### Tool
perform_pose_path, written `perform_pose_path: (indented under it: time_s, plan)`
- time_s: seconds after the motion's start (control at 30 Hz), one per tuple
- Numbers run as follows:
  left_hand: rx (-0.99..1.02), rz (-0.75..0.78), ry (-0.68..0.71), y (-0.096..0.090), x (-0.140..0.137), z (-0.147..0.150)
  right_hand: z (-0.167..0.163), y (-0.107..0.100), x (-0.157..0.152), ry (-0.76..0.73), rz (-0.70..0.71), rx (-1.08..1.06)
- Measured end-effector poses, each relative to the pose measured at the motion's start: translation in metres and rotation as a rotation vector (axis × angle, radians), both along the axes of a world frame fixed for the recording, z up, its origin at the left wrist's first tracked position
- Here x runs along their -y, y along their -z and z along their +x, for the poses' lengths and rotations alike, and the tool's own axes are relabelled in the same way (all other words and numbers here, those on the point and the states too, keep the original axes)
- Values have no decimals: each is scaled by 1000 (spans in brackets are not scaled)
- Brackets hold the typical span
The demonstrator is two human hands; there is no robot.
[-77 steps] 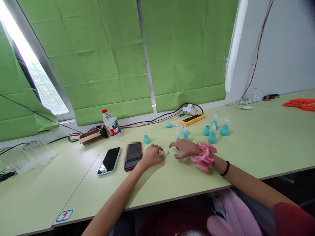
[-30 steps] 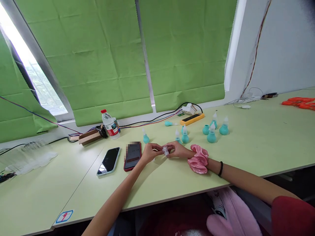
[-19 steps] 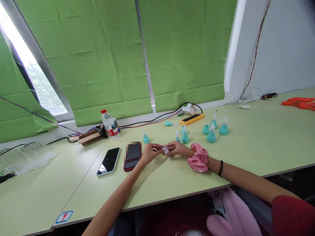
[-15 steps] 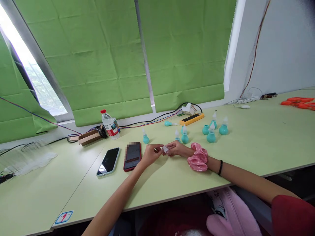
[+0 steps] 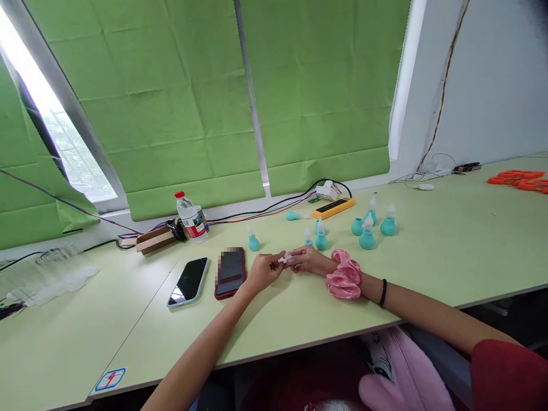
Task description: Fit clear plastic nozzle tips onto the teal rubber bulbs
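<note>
**Holding a small clear piece (image 5: 286, 257) between both hands**

From my head camera, I see the small clear piece in front of me, where my left hand (image 5: 263, 271) and right hand (image 5: 312, 261) meet above the near middle of the tabletop (image 5: 299, 319). It is whitish and see-through, like frosted plastic, with an uneven outline. My grip covers part of it, and it is too small for me to make out finer detail. I cannot tell whether it touches the surface below.

Both hands are drawn in narrow on it: my left hand pinches from one side, and the fingers of my right hand close on it from the other. A pink scrunchie (image 5: 343, 274) and a black bracelet (image 5: 383, 293) circle my right arm.

Just beyond my left hand, a teal bulb (image 5: 254, 242) stands upright with a clear tip, near a red-cased phone (image 5: 232, 273). A pale-cased phone (image 5: 189, 282) lies farther left. Behind my right hand stands a group of tipped bulbs (image 5: 321, 241); more bulbs (image 5: 367, 239) stand to the right, among them an open-necked bulb (image 5: 357, 227). Farther back, a tipped bulb (image 5: 293, 216) lies on its side near a yellow device (image 5: 334, 208).
</note>
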State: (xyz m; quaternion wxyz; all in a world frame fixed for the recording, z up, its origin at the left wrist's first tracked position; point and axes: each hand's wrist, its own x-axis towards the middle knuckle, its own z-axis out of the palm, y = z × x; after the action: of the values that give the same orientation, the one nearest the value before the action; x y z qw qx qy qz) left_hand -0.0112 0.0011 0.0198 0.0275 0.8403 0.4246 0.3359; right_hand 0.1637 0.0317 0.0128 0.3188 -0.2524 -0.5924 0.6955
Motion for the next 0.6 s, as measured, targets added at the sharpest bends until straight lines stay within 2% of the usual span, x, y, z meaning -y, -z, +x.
perform_pose_path:
  time_s: [0.47, 0.6]
  plan:
    - [28, -7, 41, 5, -1, 2, 0, 1, -1, 10, 68, 11]
    - [66, -61, 54, 5, 0, 2, 0, 2, -1, 4, 93, 27]
